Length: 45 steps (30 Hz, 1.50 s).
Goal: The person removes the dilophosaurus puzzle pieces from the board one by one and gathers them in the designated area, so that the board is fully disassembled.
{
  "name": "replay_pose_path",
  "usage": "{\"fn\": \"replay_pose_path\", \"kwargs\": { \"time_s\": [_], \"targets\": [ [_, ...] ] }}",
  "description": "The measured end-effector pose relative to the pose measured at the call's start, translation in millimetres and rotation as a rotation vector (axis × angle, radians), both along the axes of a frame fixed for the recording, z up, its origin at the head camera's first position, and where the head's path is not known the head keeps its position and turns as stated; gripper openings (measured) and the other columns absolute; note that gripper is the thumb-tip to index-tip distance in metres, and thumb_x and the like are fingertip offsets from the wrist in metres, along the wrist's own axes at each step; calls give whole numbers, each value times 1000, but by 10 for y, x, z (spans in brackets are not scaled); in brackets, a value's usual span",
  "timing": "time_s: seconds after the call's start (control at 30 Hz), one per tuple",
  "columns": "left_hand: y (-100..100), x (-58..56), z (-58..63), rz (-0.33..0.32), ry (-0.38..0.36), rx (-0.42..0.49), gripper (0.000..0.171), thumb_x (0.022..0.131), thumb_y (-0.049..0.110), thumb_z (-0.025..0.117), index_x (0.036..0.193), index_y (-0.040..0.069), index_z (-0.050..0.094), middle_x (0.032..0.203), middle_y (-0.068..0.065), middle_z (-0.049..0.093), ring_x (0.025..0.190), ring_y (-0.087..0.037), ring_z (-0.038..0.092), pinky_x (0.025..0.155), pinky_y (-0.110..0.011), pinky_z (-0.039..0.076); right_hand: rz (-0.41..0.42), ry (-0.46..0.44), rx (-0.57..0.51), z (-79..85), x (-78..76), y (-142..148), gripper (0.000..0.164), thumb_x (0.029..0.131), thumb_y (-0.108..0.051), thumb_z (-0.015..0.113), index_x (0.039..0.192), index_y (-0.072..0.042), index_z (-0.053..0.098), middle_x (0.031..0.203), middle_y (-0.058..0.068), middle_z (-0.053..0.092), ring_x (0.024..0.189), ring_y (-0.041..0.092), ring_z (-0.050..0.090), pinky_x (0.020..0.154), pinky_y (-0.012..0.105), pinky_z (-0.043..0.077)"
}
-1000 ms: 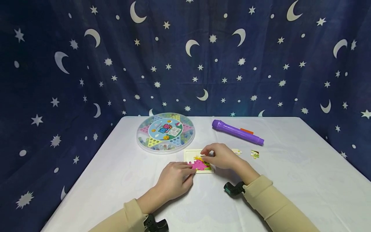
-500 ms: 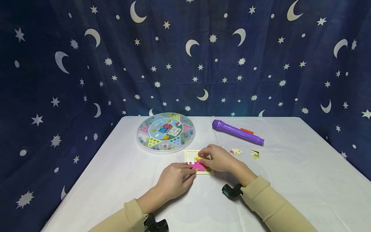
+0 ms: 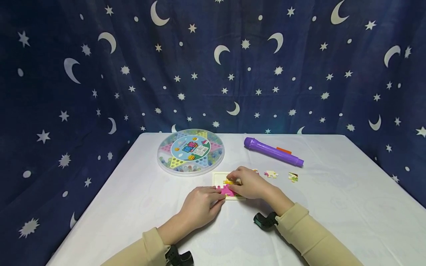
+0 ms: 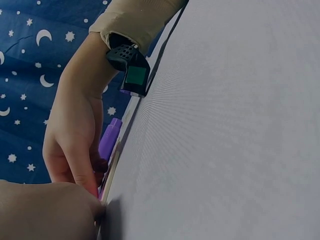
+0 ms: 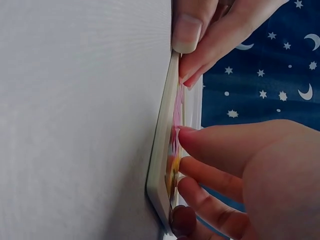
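Observation:
A small jigsaw puzzle in a cream tray point(image 3: 217, 177) lies mid-table, partly filled with pink pieces point(image 3: 227, 190). My left hand point(image 3: 202, 207) grips the tray's near left corner; in the right wrist view its thumb point(image 5: 187, 32) is against the side and its fingers lie over the top. My right hand point(image 3: 252, 183) bends over the tray's right part, thumb and forefinger around a yellow puzzle piece point(image 3: 229, 182). Seen from the right wrist, those fingertips rest low on the pieces. The hand covers the tray's right side. Loose puzzle pieces point(image 3: 271, 173) lie right of the tray.
Another loose green-and-yellow piece point(image 3: 293, 177) lies farther right. Behind it is a purple toy microphone point(image 3: 273, 152) with an orange part. A round, clear-lidded Chinese checkers set point(image 3: 190, 152) with marbles sits at the back left. A starry blue curtain point(image 3: 199, 66) hangs behind the white table.
My right hand has shifted slightly left and toward me over the puzzle, uncovering more of the loose pieces to its right. The left hand stays at the tray's corner.

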<state>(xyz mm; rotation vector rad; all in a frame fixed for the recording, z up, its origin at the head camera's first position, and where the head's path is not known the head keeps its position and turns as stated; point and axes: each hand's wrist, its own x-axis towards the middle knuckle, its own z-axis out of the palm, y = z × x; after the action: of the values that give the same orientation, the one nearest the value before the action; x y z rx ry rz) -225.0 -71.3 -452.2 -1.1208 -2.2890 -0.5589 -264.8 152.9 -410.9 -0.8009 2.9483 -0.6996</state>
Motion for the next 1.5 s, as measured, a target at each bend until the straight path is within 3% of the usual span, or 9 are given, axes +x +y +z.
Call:
{"fn": "replay_pose_path", "kwargs": {
  "time_s": [0.27, 1.1, 1.5],
  "targets": [
    [4, 9, 13, 2, 3, -4, 11, 90, 19, 79, 99, 14, 83, 98, 3, 78, 99, -17, 72, 89, -39, 55, -11, 3, -26, -12, -2, -7, 31, 93, -24, 77, 118, -8, 71, 107, 3, 65, 101, 22, 62, 93, 46, 51],
    [11, 5, 23, 15, -1, -12, 11, 90, 20, 78, 100, 15, 82, 99, 3, 77, 97, -14, 72, 88, -37, 56, -102, -14, -16, 57, -1, -74, 31, 89, -26, 81, 115, -13, 73, 98, -4, 69, 84, 12, 61, 84, 41, 52],
    [9, 13, 15, 26, -4, -15, 11, 90, 21, 78, 99, 16, 82, 99, 3, 77, 97, -14, 71, 88, -38, 55, -112, -30, -71, 71, -3, -53, 33, 85, -26, 86, 111, -15, 68, 97, -4, 70, 80, 10, 62, 78, 36, 52]
  ]
}}
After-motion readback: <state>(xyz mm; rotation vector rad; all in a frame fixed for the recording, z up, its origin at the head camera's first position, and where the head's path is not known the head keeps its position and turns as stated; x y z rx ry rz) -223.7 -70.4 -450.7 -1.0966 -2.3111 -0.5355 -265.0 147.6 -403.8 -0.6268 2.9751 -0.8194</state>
